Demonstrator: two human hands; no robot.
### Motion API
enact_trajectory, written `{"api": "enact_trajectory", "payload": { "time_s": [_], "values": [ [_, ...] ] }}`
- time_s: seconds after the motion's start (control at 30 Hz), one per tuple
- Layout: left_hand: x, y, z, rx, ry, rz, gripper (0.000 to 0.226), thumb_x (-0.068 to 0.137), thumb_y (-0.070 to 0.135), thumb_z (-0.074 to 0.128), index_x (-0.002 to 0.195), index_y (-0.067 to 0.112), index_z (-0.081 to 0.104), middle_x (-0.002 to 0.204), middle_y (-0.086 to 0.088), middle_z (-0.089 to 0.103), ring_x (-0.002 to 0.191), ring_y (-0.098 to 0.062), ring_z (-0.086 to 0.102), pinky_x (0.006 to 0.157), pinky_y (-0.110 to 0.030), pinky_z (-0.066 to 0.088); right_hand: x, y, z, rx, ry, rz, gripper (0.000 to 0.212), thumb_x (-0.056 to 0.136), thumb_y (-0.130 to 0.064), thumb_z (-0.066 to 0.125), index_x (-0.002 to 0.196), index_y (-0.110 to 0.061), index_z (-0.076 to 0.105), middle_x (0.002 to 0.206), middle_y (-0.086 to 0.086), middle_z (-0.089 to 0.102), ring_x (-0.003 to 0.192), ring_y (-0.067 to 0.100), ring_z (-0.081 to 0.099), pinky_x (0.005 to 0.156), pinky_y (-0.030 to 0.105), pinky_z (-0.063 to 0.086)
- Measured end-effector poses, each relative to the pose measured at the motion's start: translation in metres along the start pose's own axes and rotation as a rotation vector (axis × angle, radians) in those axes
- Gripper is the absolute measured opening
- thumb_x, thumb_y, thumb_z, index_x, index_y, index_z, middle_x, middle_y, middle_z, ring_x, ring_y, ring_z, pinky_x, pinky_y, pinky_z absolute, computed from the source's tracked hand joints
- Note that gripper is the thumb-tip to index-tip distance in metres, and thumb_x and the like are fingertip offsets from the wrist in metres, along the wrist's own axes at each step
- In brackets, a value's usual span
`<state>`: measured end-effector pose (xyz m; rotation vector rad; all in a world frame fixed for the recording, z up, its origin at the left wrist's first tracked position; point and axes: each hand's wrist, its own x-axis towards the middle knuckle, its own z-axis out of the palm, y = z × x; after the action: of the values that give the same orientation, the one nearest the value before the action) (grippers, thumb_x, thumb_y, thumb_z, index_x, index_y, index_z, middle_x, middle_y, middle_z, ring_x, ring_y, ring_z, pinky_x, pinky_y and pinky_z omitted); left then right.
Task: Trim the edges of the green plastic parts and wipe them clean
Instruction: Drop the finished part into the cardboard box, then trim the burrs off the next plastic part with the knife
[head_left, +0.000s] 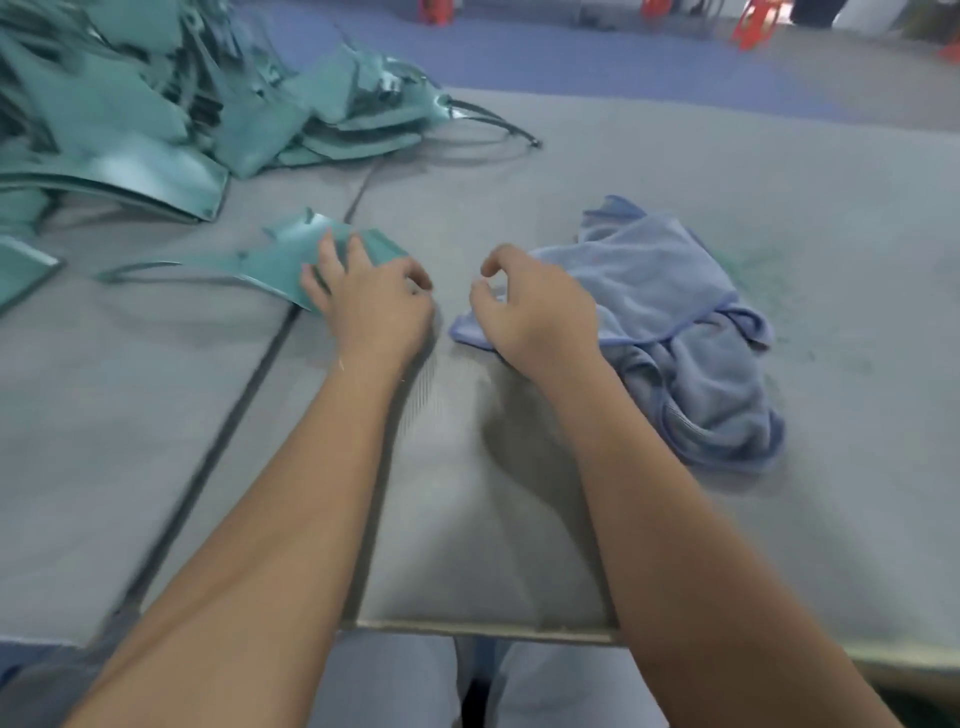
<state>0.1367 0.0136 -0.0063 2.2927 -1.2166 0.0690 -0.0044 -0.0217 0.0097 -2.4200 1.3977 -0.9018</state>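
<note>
**Hands at green part and cloth, motion blur**

Nearest the lens: pale trouser knees (395, 680) under the metal table edge, cut off by the bottom border. Two bare forearms reaching up from there.

Left hand (371, 299): palm down, fingers fairly straight and resting on the right end of a green plastic part (283, 260); thumb tucked toward the centre. No clear curl round the part, though blur softens the fingertips.

Right hand (530, 306): fingers loosely curled, thumb and forefinger close together over the left corner of a blue cloth (670, 312). Pinching fabric or only hovering: cannot tell, smeared.

Green part: flat on the table (519, 519), left of centre, just beside the dark seam between two panels. Teal, glossy, thin sheet, broad curved panel narrowing to a long thin strip pointing left. Edge detail lost to blur.

Cloth: light blue towelling, darker stitched border, crumpled in a heap right of centre, touching the right hand.

Table: grey, matte, felt-like covering; faint green dust right of the cloth.

Far left: large heap of green parts (135, 104), same teal, overlapping, cut off by the top and left borders; thin curved strips trailing out to its right. Count unreadable.

Top edge: blue floor, red stool legs (753, 26), blurred and cropped.
</note>
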Motion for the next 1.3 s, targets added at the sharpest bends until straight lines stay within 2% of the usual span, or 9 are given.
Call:
{"api": "enact_trajectory", "payload": {
  "time_s": [0.3,0.5,0.6,0.73,0.8,0.9,1.03,1.13,1.3],
  "values": [
    [0.002,-0.005,0.000,0.277,-0.018,-0.034,0.029,0.086,0.014,0.046,0.108,0.030,0.058,0.161,-0.009,0.014,0.147,-0.039,-0.010,0.101,-0.078,-0.010,0.004,0.024,-0.009,-0.077,-0.123,0.047,0.017,0.093,-0.024,0.044,0.102,-0.015,0.055,0.083,0.003,0.060,0.077,0.026,0.051,0.061,0.032,0.034],
    [-0.001,-0.010,-0.012,0.052,0.189,-0.073,0.035,0.079,0.006,0.055,0.106,0.028,0.062,0.161,-0.008,0.011,0.148,-0.037,-0.006,0.103,-0.076,-0.001,0.019,0.057,-0.036,0.846,0.698,0.640,0.018,0.085,0.003,0.039,0.082,-0.014,0.037,0.079,0.008,0.052,0.071,0.027,0.053,0.066,0.030,0.050],
    [0.001,-0.020,-0.016,-0.203,0.281,-0.166,0.037,0.082,0.002,0.051,0.113,0.020,0.058,0.160,-0.017,0.004,0.148,-0.037,-0.004,0.113,-0.062,0.012,0.020,0.070,-0.051,0.904,0.951,0.745,0.013,0.088,0.003,0.042,0.089,-0.010,0.040,0.088,-0.001,0.050,0.070,0.005,0.049,0.062,0.006,0.043],
    [0.001,-0.026,-0.017,-0.426,0.352,-0.148,0.047,0.078,-0.011,0.044,0.118,0.011,0.056,0.158,-0.020,0.002,0.147,-0.034,0.008,0.108,-0.020,0.026,0.018,0.075,-0.058,0.504,0.799,0.712,0.049,0.090,-0.019,0.055,0.135,-0.011,0.039,0.155,0.018,0.017,0.137,0.025,0.034,0.109,0.027,0.029],
    [0.000,-0.021,-0.018,-0.498,0.393,-0.092,0.049,0.077,-0.013,0.043,0.118,0.010,0.056,0.157,-0.020,0.002,0.145,-0.023,0.015,0.105,-0.016,0.028,0.010,0.065,-0.056,0.070,0.770,0.597,0.059,0.084,-0.020,0.053,0.141,-0.020,0.039,0.157,0.021,0.009,0.144,0.031,0.019,0.114,0.051,0.011],
    [-0.004,-0.011,-0.017,-0.622,0.463,0.085,0.049,0.076,-0.016,0.040,0.112,0.012,0.058,0.156,-0.017,0.011,0.130,0.020,0.017,0.102,-0.008,0.030,0.004,0.042,-0.053,-0.242,0.734,0.305,0.055,0.075,-0.003,0.049,0.126,-0.021,0.057,0.149,0.020,0.031,0.140,0.036,0.028,0.111,0.054,0.017],
    [-0.008,0.005,-0.010,-0.663,0.319,0.286,0.048,0.073,-0.017,0.042,0.102,0.015,0.062,0.150,-0.012,0.030,0.133,0.004,0.033,0.105,-0.012,0.032,0.002,0.005,-0.029,0.177,0.573,-0.195,0.028,0.079,0.001,0.047,0.101,-0.001,0.064,0.106,0.017,0.061,0.096,0.032,0.058,0.084,0.041,0.041],
    [-0.011,0.010,-0.006,-0.600,0.227,0.349,0.040,0.074,-0.014,0.050,0.103,0.010,0.063,0.150,-0.015,0.028,0.121,0.024,0.025,0.101,-0.002,0.022,-0.007,-0.023,-0.002,0.414,0.211,0.032,0.015,0.095,-0.016,0.044,0.106,-0.010,0.053,0.096,0.009,0.061,0.088,0.027,0.056,0.078,0.040,0.042],
    [-0.007,0.005,-0.003,-0.468,0.168,0.072,0.045,0.081,0.026,0.068,0.122,0.016,0.052,0.134,-0.007,0.042,0.124,-0.021,0.043,0.106,-0.028,0.034,0.000,-0.008,0.008,0.365,0.122,0.308,0.024,0.099,-0.039,0.034,0.094,-0.018,0.044,0.081,-0.003,0.054,0.079,0.024,0.050,0.069,0.035,0.032]
  ]
}}
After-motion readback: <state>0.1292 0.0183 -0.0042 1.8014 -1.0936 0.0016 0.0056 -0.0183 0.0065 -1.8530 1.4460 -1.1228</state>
